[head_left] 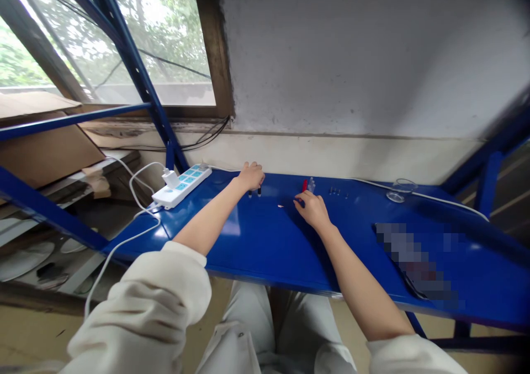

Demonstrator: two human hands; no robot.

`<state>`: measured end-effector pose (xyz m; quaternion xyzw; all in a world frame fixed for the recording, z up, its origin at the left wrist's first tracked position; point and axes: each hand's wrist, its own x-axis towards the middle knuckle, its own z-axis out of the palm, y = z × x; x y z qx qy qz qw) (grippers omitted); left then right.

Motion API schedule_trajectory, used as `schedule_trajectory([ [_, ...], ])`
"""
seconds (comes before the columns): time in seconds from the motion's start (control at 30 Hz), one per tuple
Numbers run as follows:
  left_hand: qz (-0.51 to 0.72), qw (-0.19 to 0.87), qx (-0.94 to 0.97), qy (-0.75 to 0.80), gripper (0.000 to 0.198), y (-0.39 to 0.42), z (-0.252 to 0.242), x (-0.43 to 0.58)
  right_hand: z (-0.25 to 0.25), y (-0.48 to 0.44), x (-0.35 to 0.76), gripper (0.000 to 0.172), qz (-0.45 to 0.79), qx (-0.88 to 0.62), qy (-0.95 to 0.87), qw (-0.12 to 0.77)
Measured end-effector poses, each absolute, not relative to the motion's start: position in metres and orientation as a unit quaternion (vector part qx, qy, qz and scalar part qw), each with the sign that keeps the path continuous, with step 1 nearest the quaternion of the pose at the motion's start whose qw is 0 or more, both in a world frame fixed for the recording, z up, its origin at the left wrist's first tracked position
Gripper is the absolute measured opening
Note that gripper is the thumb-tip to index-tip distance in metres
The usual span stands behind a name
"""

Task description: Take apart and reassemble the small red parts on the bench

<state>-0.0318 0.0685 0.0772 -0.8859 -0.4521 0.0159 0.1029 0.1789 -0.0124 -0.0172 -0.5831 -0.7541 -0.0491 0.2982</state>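
Note:
My left hand (251, 176) is at the back of the blue table, fingers curled down over small black cylinders (259, 191) with pale lower ends. It is closed on at least one of them; the fingertips are partly hidden. Farther right, my right hand (312, 209) is low over the tabletop with its fingers pinched together. What it pinches is too small to make out. Just behind it are red slender pieces (305, 185) and clear slender pieces (312, 184). Between the hands lies a tiny pale-and-reddish piece (280, 206).
Several tiny clear pieces (333, 190) stand right of the right hand. A transparent round container (399, 190) is at the back right, near a white cable. A blurred-out dark flat object (408, 258) lies at right. A white power strip (182, 186) borders the left edge, beside blue frame posts.

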Motion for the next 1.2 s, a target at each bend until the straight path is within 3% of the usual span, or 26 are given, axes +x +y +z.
schedule_trajectory([
  [1.0, 0.028, 0.096, -0.881, -0.462, 0.006, 0.0722, 0.0721, -0.0410, -0.0182, -0.0109, 0.1811, 0.018, -0.042, -0.591, -0.746, 0.303],
  [1.2, 0.028, 0.102, -0.878, -0.466, 0.013, 0.0679, 0.0788, -0.0396, -0.0104, -0.0147, 0.1859, 0.020, -0.033, -0.628, -0.732, 0.262],
])
